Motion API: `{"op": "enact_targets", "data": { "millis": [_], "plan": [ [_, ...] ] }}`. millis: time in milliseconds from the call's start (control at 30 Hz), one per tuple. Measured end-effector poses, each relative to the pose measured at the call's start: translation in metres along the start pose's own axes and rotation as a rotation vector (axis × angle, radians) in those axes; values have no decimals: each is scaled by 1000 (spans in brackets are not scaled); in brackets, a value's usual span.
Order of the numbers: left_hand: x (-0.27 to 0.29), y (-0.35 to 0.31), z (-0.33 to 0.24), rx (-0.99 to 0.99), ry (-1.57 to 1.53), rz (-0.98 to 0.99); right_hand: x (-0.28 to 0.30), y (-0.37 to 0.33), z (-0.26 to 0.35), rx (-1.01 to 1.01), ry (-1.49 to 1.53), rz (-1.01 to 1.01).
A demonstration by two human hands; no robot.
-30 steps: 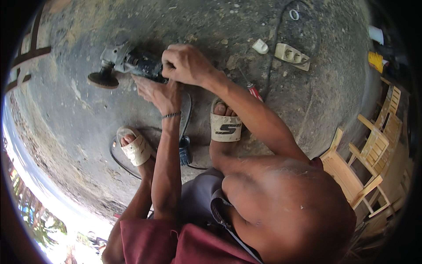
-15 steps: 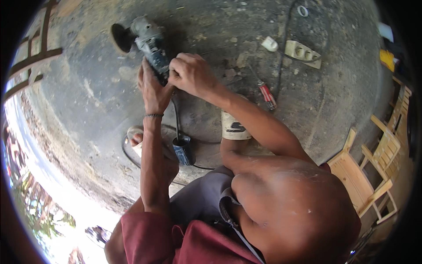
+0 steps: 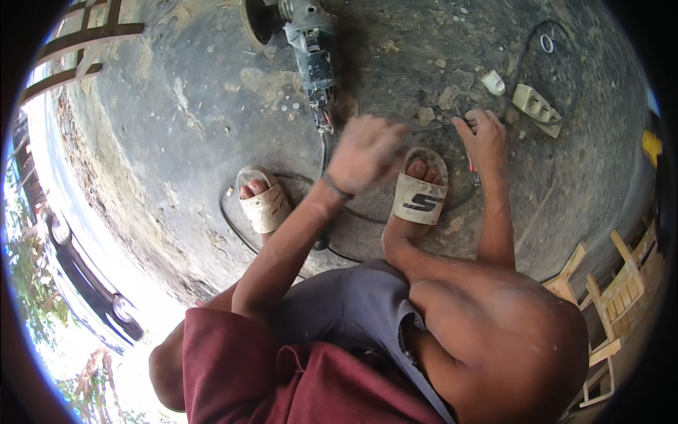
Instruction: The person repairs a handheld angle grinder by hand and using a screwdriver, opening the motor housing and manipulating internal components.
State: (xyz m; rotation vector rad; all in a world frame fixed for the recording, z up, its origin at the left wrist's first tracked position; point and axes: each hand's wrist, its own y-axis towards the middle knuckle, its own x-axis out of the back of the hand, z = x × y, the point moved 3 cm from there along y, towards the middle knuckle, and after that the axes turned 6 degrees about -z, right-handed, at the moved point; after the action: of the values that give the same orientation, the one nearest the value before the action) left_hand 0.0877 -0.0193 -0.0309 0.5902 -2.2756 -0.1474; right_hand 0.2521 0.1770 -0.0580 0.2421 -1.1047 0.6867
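An angle grinder point(image 3: 314, 63) lies on the floor at the upper middle, its disc point(image 3: 261, 21) toward the upper left. The rear end is uncovered, with bare inner parts and wires point(image 3: 322, 116) showing. My left hand point(image 3: 367, 152), smeared by motion, is off the tool, to the right of its cord point(image 3: 324, 152); its fingers are unclear. Over on the right, my right hand point(image 3: 486, 138) hovers at a red-handled screwdriver point(image 3: 473, 172), thumb apart from the curled fingers. The hand and wrist hide part of the screwdriver, which appears to lie on the floor.
A pale socket strip point(image 3: 537, 109), a white plug point(image 3: 494, 83) and a white ring point(image 3: 546, 44) lie at the upper right. My sandalled feet point(image 3: 421, 198) stand near the looping cord. Wooden furniture point(image 3: 625, 297) is at the right edge, wooden bars point(image 3: 92, 42) at the upper left.
Both hands have left the grinder: the left drew back toward me and rightward, the right moved right to the screwdriver. The view has shifted, and the grinder's wired rear end is now exposed to sight.
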Motion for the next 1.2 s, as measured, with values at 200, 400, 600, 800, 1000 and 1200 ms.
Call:
{"op": "enact_targets", "data": {
  "millis": [200, 400, 600, 800, 1000, 1200],
  "plan": [
    [-43, 3, -12, 254, -182, 47, 4, -3, 32, 112, 258, 75],
    [-61, 13, -11, 446, -563, 129, 35, -6, 74, 256, 441, -90],
    [-91, 19, -31, 521, -793, -48, 28, -6, 68, 273, 458, -223],
    [-88, 49, -63, 531, -712, -130, 38, -12, 56, -125, 832, -231],
    [-68, 69, -68, 667, -577, 99, 49, 1, 52, -332, 863, -220],
    [-39, 58, -53, 593, -669, 332, 39, 1, 45, -220, 818, -8]
  ]
}}
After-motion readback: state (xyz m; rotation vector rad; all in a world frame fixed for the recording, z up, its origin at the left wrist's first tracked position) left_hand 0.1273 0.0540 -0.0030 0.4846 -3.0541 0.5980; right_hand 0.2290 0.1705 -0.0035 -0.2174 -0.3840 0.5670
